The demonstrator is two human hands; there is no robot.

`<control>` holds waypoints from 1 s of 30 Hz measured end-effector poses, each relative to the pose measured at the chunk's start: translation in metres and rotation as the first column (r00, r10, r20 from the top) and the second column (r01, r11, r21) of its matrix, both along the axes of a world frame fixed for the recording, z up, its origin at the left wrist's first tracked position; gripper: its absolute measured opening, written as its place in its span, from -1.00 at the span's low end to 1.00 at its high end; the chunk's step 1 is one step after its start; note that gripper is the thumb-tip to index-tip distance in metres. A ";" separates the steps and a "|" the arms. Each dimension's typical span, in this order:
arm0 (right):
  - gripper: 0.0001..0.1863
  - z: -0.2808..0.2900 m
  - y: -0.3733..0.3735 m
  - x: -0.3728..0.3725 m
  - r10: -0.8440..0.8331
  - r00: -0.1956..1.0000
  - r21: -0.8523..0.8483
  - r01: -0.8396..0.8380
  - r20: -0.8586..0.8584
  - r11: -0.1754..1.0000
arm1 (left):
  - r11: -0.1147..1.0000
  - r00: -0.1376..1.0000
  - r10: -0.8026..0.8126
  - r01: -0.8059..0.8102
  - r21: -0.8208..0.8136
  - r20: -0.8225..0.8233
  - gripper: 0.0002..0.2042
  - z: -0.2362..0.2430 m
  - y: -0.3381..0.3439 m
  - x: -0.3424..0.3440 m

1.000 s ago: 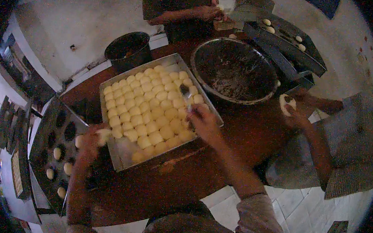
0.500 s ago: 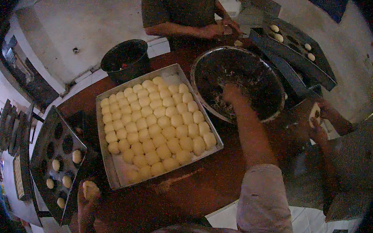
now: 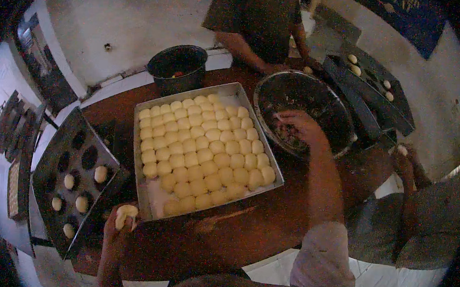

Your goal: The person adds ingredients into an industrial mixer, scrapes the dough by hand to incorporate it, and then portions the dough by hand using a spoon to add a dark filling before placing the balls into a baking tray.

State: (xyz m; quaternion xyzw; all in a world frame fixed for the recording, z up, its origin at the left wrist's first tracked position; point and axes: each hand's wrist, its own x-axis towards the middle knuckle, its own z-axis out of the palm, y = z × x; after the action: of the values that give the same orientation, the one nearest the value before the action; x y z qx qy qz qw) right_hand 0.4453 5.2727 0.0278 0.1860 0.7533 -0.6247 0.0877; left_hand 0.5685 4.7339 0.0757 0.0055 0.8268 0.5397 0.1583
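Observation:
My left hand (image 3: 115,230) is closed around a flattened, folded piece of pale dough (image 3: 126,214), just off the near-left corner of a tray. My right hand (image 3: 305,126) is over the left side of a large dark bowl (image 3: 346,101), its fingers drawn together. A dark, shredded filling (image 3: 283,130) lies in the bowl below the fingers; what they pinch is too blurred to make out. Between my hands, the square metal tray (image 3: 151,207) carries tight rows of round dough balls (image 3: 205,155).
At left, a dark moulded pan (image 3: 51,184) holds several dough pieces; similar pans (image 3: 372,89) stand far right. A black bucket (image 3: 177,65) is behind the tray. One person (image 3: 254,28) stands across the brown table (image 3: 223,239); another person's hand (image 3: 405,158) holds dough at right.
My right hand has risen from deep in the bowl toward its left side, fingers now gathered. My left hand has come up with the dough. The whole view has shifted a little.

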 end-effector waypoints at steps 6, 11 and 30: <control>-0.71 0.058 -0.137 0.085 -0.004 0.944 -0.234 -0.078 -0.330 0.969 | 0.942 0.971 -0.098 0.162 0.295 -0.220 -0.74 -0.009 0.038 -0.014; -0.76 0.025 -0.283 0.136 0.139 0.939 -0.503 -0.290 -0.316 0.814 | 0.958 0.952 0.090 -0.002 0.287 -0.291 -0.67 -0.042 0.067 -0.007; -0.53 -0.057 -0.425 0.208 0.613 0.734 0.740 -0.233 -0.291 0.630 | 0.878 0.976 0.171 -0.212 0.429 0.133 -0.66 -0.107 -0.079 0.053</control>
State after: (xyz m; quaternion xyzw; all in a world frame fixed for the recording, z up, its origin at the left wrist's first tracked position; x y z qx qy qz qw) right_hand 0.6536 4.8473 -0.0293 -0.1621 0.9389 -0.3012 -0.0394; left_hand 0.6212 4.6553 -0.0309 -0.0651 0.6717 0.7253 0.1363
